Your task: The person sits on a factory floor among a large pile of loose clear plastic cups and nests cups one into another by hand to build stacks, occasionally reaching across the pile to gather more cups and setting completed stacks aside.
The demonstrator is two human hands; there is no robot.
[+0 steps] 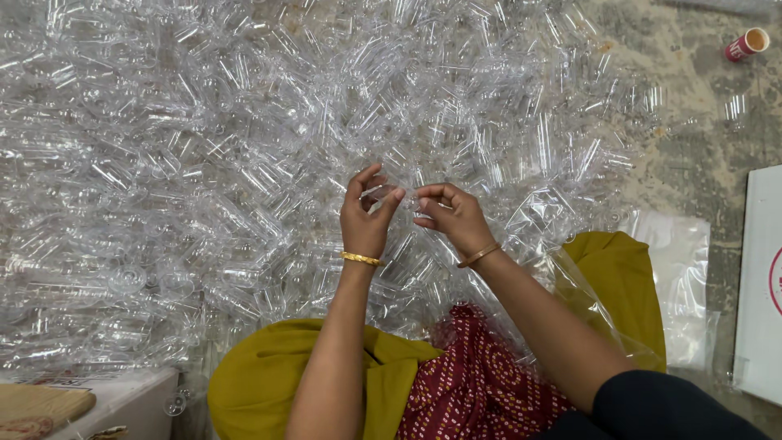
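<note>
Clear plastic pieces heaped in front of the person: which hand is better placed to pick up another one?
Probably the left hand. Its fingers are spread open and it sits directly over the heap of clear plastic pieces, while the right hand has its fingertips pinched together, seemingly on a small clear piece, though that is hard to make out.

Your left hand [366,216] and right hand [452,216] hover over the heap of plastic pieces [244,163]; a paper cup [746,44] lies far right, a box [762,285] at your right.

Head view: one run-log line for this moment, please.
left hand: raised, fingers curled over clear plastic pieces | right hand: fingertips pinched, item unclear | lap: clear bag | floor: red paper cup
</note>
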